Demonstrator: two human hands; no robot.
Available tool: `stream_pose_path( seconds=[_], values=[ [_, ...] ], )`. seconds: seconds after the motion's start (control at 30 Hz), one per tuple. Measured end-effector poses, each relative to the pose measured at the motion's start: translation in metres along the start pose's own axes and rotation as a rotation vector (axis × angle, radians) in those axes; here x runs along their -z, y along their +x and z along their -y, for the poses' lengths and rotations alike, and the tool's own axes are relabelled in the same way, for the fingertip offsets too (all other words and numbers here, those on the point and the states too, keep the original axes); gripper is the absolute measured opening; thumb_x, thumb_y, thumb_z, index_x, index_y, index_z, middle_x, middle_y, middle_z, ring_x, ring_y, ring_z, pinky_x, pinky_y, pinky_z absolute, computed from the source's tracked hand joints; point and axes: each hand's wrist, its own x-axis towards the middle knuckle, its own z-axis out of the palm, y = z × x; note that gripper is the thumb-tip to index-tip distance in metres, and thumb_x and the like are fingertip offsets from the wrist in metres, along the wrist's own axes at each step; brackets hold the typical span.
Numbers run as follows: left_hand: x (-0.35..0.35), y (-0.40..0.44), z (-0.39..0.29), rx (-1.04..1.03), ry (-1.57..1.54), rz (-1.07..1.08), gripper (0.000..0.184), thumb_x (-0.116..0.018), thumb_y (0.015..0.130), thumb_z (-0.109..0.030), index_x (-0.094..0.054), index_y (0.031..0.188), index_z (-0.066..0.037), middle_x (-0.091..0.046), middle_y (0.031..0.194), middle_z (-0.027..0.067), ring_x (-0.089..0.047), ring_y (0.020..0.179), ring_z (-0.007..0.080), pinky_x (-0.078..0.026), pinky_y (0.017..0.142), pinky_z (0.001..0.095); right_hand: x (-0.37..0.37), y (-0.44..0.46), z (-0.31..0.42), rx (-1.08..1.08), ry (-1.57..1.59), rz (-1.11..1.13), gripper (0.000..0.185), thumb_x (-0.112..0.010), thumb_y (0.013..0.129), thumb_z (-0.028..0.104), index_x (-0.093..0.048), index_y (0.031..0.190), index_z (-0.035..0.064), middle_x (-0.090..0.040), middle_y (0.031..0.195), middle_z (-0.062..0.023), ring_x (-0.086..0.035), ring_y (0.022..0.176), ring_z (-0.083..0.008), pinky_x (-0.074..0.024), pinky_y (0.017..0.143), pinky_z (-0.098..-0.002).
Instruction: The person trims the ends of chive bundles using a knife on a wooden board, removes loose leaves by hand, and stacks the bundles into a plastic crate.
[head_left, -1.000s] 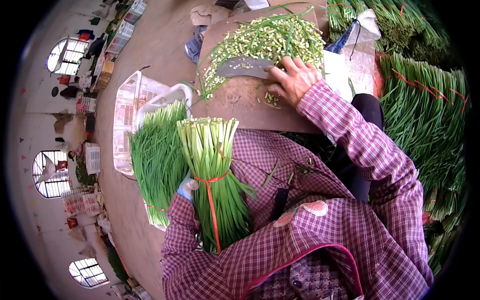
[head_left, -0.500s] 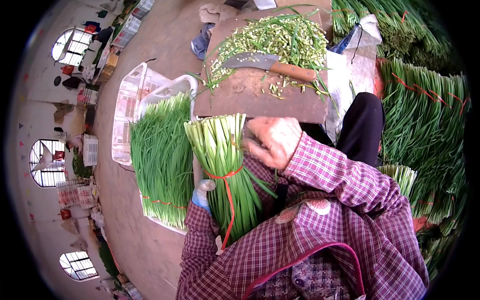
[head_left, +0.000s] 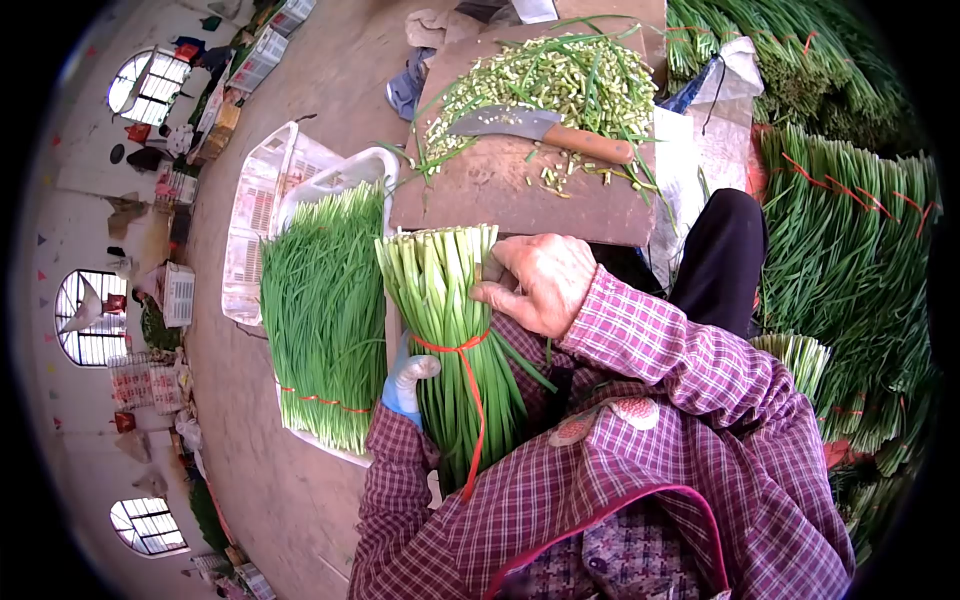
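A thick bunch of garlic chives [head_left: 455,310] stands tilted before my body, pale cut ends up, with a red tie around its middle and a loose tail hanging down. My left hand [head_left: 408,385], in a pale glove with a blue cuff, grips the bunch from the left just below the tie; most of its fingers are hidden behind the leaves. At the upper right side of the bunch, the bare fingers of my right hand [head_left: 545,285] are curled and pinch at the pale stems above the tie. Whether a single stalk is between the fingertips is hard to see.
Ahead, a board [head_left: 500,195] carries a knife [head_left: 570,138] and a heap of chopped stem ends [head_left: 560,80]. On the left, a white crate [head_left: 377,175] holds tied chives [head_left: 325,300]. More tied chives [head_left: 835,235] are piled at right, beyond my knee [head_left: 725,250].
My right fingers, blurred before, have settled against the stems. The bunch and my left hand have shifted slightly right, and the red tail hangs a little further right.
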Motion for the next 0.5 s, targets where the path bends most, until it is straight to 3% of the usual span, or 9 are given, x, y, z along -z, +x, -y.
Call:
stream_pose_path(
  seconds=[0.1,0.17,0.23,0.3,0.43,0.5],
  values=[
    [-0.003,-0.006,-0.002,-0.031,0.000,-0.034,0.058,-0.082,0.076,-0.035,-0.060,0.118,-0.001,-0.054,0.083,-0.0055,-0.045,0.065,0.0020,-0.042,0.062,0.0198,0.000,-0.002,-0.008,0.041,0.036,-0.027,0.025,-0.066,0.082,0.028,-0.060,0.077,0.0043,-0.064,0.071,-0.0138,-0.064,0.065,-0.0329,-0.0504,0.061,-0.0435],
    [0.030,-0.005,0.006,0.018,-0.225,0.173,0.063,-0.072,0.080,-0.010,-0.044,0.134,0.005,-0.062,0.118,0.0180,-0.067,0.097,0.0277,-0.058,0.080,0.0388,0.008,0.000,-0.019,0.043,-0.120,-0.108,0.022,-0.065,0.082,0.025,-0.058,0.078,0.0049,-0.063,0.070,-0.0124,-0.064,0.063,-0.0313,-0.0508,0.059,-0.0424],
    [0.039,-0.007,0.011,0.042,-0.332,0.237,0.067,-0.071,0.079,-0.008,-0.038,0.137,0.002,-0.061,0.113,0.0154,-0.063,0.090,0.0242,-0.056,0.076,0.0360,0.019,0.003,-0.032,-0.063,-0.436,-0.095,0.018,-0.064,0.083,0.022,-0.057,0.086,0.0065,-0.057,0.074,-0.0090,-0.064,0.068,-0.0284,-0.0518,0.060,-0.0411],
    [0.024,-0.010,0.008,0.026,-0.310,0.144,0.071,-0.071,0.079,-0.006,-0.033,0.140,-0.001,-0.060,0.108,0.0129,-0.059,0.083,0.0207,-0.053,0.072,0.0333,0.023,0.000,-0.046,-0.024,-0.667,-0.223,0.019,-0.066,0.083,0.023,-0.057,0.088,0.0076,-0.056,0.076,-0.0089,-0.063,0.074,-0.0281,-0.0513,0.062,-0.0410],
    [-0.017,-0.011,-0.006,0.005,-0.196,-0.065,0.081,-0.069,0.079,-0.003,-0.023,0.146,-0.007,-0.058,0.099,0.0078,-0.052,0.070,0.0137,-0.048,0.064,0.0278,0.040,0.001,-0.009,0.033,-0.356,-0.110,0.020,-0.067,0.082,0.025,-0.057,0.088,0.0087,-0.056,0.080,-0.0081,-0.062,0.075,-0.0298,-0.0501,0.062,-0.0414],
    [-0.037,-0.012,-0.016,0.000,-0.142,-0.171,0.087,-0.069,0.079,-0.001,-0.018,0.149,-0.010,-0.057,0.094,0.0053,-0.048,0.063,0.0102,-0.045,0.060,0.0251,0.038,0.001,0.011,0.102,-0.278,-0.158,0.020,-0.068,0.081,0.024,-0.056,0.087,0.0092,-0.055,0.080,-0.0074,-0.062,0.075,-0.0288,-0.0502,0.061,-0.0405]
  ],
)
